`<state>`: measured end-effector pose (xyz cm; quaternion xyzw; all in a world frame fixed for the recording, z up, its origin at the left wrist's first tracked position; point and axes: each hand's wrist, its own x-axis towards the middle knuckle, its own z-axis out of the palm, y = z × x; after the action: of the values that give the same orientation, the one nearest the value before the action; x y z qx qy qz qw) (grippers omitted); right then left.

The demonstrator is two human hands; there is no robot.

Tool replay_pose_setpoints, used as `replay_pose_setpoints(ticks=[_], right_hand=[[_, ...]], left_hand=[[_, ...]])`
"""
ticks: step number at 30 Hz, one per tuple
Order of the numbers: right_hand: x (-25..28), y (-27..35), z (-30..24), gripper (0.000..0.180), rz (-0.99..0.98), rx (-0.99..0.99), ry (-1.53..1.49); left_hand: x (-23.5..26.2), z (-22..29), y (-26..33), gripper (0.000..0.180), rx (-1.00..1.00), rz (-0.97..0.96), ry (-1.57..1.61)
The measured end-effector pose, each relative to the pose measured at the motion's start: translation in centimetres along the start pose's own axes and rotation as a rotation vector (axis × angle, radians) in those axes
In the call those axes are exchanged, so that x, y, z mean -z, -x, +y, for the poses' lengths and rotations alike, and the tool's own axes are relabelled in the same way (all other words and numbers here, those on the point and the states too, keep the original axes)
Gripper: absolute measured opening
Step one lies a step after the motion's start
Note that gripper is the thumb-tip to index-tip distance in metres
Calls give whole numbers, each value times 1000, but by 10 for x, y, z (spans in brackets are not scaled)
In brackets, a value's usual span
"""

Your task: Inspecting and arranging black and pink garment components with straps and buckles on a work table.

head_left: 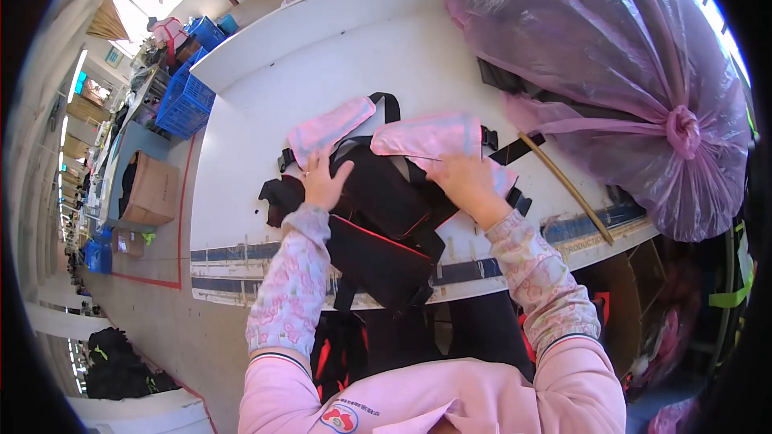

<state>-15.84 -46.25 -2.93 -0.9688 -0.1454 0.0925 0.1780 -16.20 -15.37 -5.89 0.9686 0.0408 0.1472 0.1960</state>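
A black and pink padded strap piece (382,193) with grey edging and black buckles lies on the white table in front of me. My left hand (324,182) rests on its left side, below the left pink pad (331,124), with thumb and fingers apart. My right hand (466,183) is at the lower edge of the right pink pad (426,135), its fingers curled together. A thin dark line shows at those fingertips; I cannot tell whether it is a slim tool or part of the piece. A black panel with red edging (378,257) hangs toward the table's front edge.
A large tied purple plastic bag (611,56) fills the table's right side. A wooden stick (567,187) lies beside it. To the left stand a blue crate (185,103) and a cardboard box (150,187) on the floor. Another person (169,32) is farther back.
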Motion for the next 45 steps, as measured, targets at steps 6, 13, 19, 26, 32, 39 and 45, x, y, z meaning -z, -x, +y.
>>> replay_pose_setpoints(ticks=[6,13,19,26,32,39,45], right_hand=[[-17,-6,55,44,669,288,276],[-15,-24,50,19,373,115,263],[65,21,12,17,766,118,-457],[-19,132,27,27,388,-5,-1159],[-55,218,27,53,340,-115,-497],[-61,256,34,42,313,215,-335],[-77,246,39,25,498,266,-399]], left_hand=[[60,121,163,79,-331,-393,-22],[8,103,220,78,-255,-393,-42],[-14,81,148,70,-387,-447,105],[-17,89,99,21,-10,-29,834],[7,166,204,24,-539,-95,476],[-27,177,264,57,-468,-287,309],[-27,188,275,54,-439,-171,271]])
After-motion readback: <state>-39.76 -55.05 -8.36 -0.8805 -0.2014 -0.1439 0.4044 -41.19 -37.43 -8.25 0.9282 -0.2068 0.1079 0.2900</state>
